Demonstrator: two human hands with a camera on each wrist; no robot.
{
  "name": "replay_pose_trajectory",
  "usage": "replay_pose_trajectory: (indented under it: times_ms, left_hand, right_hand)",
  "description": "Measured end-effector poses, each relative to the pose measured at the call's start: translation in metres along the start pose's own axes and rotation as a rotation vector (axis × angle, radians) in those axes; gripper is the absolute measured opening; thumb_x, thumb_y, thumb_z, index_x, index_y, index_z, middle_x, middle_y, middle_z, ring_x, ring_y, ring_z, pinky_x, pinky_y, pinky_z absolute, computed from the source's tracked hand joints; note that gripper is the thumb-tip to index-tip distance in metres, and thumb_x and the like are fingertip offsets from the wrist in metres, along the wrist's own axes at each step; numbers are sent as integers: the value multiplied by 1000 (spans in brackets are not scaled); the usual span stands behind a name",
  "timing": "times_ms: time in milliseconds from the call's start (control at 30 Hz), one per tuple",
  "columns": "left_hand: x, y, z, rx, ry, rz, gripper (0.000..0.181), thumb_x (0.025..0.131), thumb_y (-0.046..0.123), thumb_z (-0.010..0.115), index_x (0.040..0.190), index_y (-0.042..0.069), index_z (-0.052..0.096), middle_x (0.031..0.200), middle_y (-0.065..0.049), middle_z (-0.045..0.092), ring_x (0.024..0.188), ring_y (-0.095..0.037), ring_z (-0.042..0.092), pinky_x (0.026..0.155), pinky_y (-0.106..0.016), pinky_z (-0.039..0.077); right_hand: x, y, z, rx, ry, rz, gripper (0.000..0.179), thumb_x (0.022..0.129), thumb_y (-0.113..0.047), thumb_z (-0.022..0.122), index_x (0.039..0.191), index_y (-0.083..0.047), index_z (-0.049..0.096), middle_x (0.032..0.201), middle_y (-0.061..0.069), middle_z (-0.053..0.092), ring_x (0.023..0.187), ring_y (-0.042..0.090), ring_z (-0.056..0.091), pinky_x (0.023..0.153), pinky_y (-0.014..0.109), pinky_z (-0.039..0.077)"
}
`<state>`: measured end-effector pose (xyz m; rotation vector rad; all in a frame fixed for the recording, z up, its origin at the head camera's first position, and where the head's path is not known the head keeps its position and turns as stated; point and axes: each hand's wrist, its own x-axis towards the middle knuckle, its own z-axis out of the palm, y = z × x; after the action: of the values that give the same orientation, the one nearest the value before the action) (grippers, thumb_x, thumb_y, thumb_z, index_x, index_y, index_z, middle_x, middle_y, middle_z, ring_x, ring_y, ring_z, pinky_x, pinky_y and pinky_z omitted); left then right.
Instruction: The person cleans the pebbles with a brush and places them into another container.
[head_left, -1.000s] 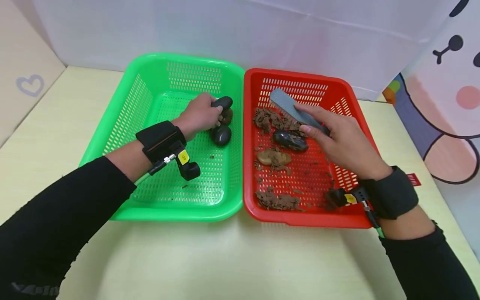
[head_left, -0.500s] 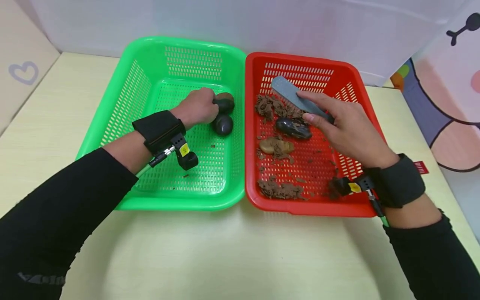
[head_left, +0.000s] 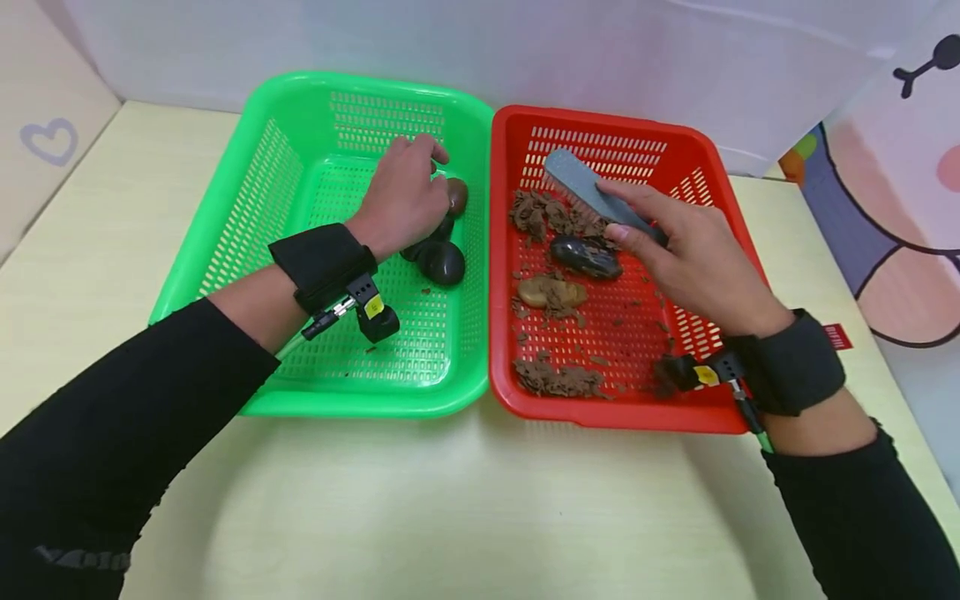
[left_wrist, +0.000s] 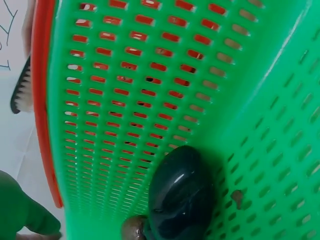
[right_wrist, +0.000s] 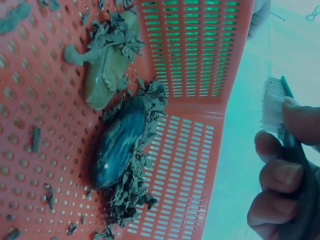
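My left hand (head_left: 405,196) hovers over the right side of the green basket (head_left: 360,400), fingers loosely bent and nothing visible in them. Just below it lie a shiny black stone (head_left: 442,264), a brown stone (head_left: 457,197) and another dark stone (head_left: 442,229), partly hidden by the hand. Over the red basket (head_left: 540,408), my right hand (head_left: 697,258) holds a grey-blue brush (head_left: 577,179) by its handle, bristles down. Beneath the brush sit a dark, streaked stone (right_wrist: 120,145) and a yellowish stone (right_wrist: 102,82) with brown flakes stuck on it.
Brown flakes (head_left: 558,379) are strewn about the red basket, with a heap (head_left: 532,217) near its back left. The baskets stand side by side on a pale wooden table (head_left: 480,508). A white wall (head_left: 465,50) rises close behind them.
My left hand has let go of the dark stone, leaving it among the others, and has lifted slightly away. The right hand keeps hold of the brush, nearly still. The head view shifted slightly.
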<state>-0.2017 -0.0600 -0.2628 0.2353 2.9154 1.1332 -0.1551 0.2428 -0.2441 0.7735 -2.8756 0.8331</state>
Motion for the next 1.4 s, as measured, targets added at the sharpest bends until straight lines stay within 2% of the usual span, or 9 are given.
replay_pose_trajectory:
  times_ms: [100, 300, 433, 633, 900, 1100, 1267, 1333, 1400]
  left_hand:
    - [1, 2, 4, -17, 37, 38, 35, 101, 2, 38, 133, -7, 51, 123, -23, 53, 115, -32, 47, 96, -41, 43]
    - [-1, 12, 9, -89, 135, 179, 35, 104, 3, 39, 135, -4, 51, 125, -20, 54, 113, -29, 51, 95, -35, 45]
    - [0, 33, 12, -129, 146, 264, 33, 105, 4, 40, 135, -2, 52, 125, -18, 54, 115, -26, 51, 95, -29, 44]
    - [13, 72, 25, -129, 101, 292, 29, 106, 5, 43, 132, 1, 56, 126, -12, 56, 111, -20, 52, 91, -19, 42]
    - [33, 107, 35, 60, -89, 381, 32, 106, 9, 39, 132, 2, 58, 115, -9, 61, 95, -16, 50, 75, -22, 40]
    - [46, 115, 24, 96, -258, 273, 26, 108, 14, 36, 93, 9, 58, 80, -1, 47, 65, -11, 40, 63, -24, 32]
    - [53, 118, 26, 147, -379, 215, 27, 106, 14, 41, 122, 7, 62, 79, -1, 45, 58, -9, 34, 58, -24, 31]
    - [52, 117, 28, 211, -506, 152, 33, 105, 14, 42, 135, 8, 52, 84, 0, 44, 58, -10, 35, 59, -25, 33]
    - [50, 115, 27, 311, -640, 105, 27, 106, 16, 40, 130, 8, 48, 82, -1, 36, 58, -11, 35, 60, -27, 33]
  right_hand:
    - [-2, 1, 0, 8, 33, -3, 54, 102, -19, 61, 153, -25, 45, 115, 16, 66, 82, 25, 57, 60, 21, 36]
    - [-3, 2, -1, 7, 130, -44, 48, 103, -15, 59, 150, -16, 48, 92, 12, 61, 70, 18, 46, 58, 24, 32]
    - [-3, 1, 0, 24, 197, -72, 47, 103, -12, 58, 148, -13, 49, 89, 12, 61, 68, 11, 45, 58, 22, 33]
    - [-5, 2, 1, 47, 315, -126, 45, 104, -7, 56, 148, -11, 49, 85, 11, 58, 62, 3, 42, 56, 20, 31]
    - [-8, -3, 0, 50, 400, -138, 42, 104, -7, 55, 146, -9, 51, 82, 0, 49, 59, 3, 37, 55, 19, 30]
    - [-7, -3, -2, 58, 422, -210, 40, 105, -10, 55, 145, -5, 51, 82, -7, 48, 58, 2, 38, 55, 19, 30]
    - [-5, -1, 2, 99, 412, -239, 39, 105, -11, 54, 143, -3, 51, 82, -5, 51, 60, 1, 43, 55, 18, 33]
    - [-4, 0, 3, 103, 393, -243, 40, 105, -11, 54, 144, -2, 50, 82, -1, 53, 62, 0, 46, 56, 17, 35]
    - [-3, 0, 4, 104, 376, -247, 41, 105, -9, 54, 144, -1, 49, 82, 6, 54, 63, 1, 46, 57, 18, 35]
